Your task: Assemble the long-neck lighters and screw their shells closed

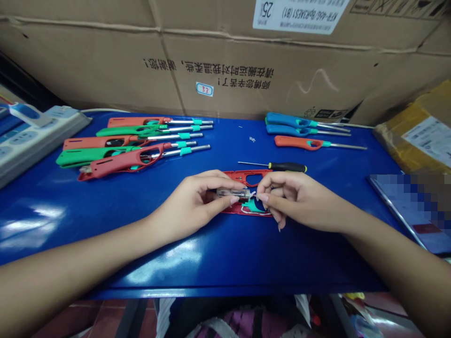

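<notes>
Between the thumb and fingers of my left hand (202,195) is a small clear fuel tank (232,193) with a white piece at its right end. My right hand (294,195) pinches at that end; what its fingertips hold is too small to make out. Beneath both hands lie two red lighter shell halves (251,177), opened up. A teal trigger (254,205) and a white wire (251,213) sit in the nearer half. Just beyond my right hand is a screwdriver (287,166) with a black and yellow handle.
Several red and green stick lighters (121,162) lie at the left, near a power strip (31,138). Blue and orange lighters (298,142) lie back right. Tiny screws (252,139) are at mid-back. A cardboard box (211,56) walls the back; a taped box (419,136) and a tablet-like device (405,211) are right.
</notes>
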Available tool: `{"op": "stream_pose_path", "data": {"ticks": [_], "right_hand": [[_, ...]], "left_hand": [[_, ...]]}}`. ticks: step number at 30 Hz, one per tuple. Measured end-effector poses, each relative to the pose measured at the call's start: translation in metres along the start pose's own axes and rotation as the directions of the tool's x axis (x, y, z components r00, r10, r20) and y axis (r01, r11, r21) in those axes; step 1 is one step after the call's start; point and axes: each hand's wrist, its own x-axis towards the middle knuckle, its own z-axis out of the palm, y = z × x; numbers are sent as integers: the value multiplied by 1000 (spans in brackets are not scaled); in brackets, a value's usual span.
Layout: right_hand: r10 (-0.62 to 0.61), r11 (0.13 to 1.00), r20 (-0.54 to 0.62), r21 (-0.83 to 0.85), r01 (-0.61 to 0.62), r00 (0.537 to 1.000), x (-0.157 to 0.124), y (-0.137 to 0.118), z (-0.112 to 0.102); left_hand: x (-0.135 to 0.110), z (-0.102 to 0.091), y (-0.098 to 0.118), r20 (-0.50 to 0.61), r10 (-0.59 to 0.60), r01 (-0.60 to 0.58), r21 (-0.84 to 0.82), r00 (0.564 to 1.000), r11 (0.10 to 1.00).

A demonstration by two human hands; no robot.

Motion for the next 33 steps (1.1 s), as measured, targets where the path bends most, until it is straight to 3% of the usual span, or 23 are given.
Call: {"op": "stream_pose_path", "data": {"ticks": [20,33], "right_hand": [[-68,995,-115,64,76,991,4,3,10],[-15,992,-199,118,40,980,6,3,16]], "left_hand": [[1,3,-2,-32,-107,104,-94,994,990],[3,4,0,-51,-194,181,-195,980,964]]}}
